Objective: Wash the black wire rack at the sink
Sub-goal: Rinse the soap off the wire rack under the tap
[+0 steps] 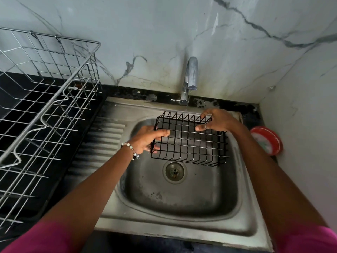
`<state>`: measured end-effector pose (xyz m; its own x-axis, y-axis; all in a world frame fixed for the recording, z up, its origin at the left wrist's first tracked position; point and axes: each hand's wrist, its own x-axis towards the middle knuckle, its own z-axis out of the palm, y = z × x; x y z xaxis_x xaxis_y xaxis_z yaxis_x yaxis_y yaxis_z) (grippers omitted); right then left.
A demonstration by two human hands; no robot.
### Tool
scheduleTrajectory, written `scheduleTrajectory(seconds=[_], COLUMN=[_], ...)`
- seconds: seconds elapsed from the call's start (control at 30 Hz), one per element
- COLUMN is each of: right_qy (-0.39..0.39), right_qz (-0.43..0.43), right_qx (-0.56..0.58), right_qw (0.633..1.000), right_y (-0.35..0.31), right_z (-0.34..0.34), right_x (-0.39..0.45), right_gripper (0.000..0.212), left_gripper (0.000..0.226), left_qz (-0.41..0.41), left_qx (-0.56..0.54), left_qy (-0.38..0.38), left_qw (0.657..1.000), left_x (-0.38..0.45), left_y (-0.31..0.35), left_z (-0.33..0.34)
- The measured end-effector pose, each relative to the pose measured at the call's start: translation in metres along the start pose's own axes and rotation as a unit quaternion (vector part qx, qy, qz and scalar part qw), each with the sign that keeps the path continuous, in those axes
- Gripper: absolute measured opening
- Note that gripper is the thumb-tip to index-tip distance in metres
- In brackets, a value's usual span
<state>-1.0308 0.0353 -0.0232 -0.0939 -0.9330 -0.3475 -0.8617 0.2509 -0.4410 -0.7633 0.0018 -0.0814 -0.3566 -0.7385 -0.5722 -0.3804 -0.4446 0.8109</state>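
Two hands on black wire rack [189, 141], left hand [147, 138] grip curled round its edge, right hand [217, 120] fingertips pinching wires

Pink sleeves [45, 240], beaded bracelet [131, 150] at left wrist, ring [205, 126] on right.
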Motion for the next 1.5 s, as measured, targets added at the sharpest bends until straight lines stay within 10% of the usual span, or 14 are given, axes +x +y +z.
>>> scheduleTrajectory(seconds=[0.17,0.37,0.73,1.5], right_qy=[0.041,-0.105,-0.092,-0.132], right_qz=[-0.005,0.014,0.051,0.046], right_qx=[-0.098,0.416,0.398,0.438], right_qw=[0.994,0.903,0.911,0.888], right_y=[-0.027,-0.071,-0.086,-0.084], right_z=[-0.008,-0.021,-0.027,-0.036], right_x=[0.012,0.008,0.007,0.001], right_gripper=[0.043,0.024,0.025,0.029], left_gripper=[0.042,0.038,0.064,0.04], left_qz=[0.011,0.02,0.014,0.015], left_qx=[0.01,0.026,-0.004,-0.085], left_qy=[0.023,0.023,0.036,0.08], left_qw=[1.0,0.999,0.999,0.993], left_x=[0.007,0.016,0.024,0.017], left_y=[0.013,0.022,0.026,0.024], left_z=[-0.005,-0.011,-0.014,-0.024])
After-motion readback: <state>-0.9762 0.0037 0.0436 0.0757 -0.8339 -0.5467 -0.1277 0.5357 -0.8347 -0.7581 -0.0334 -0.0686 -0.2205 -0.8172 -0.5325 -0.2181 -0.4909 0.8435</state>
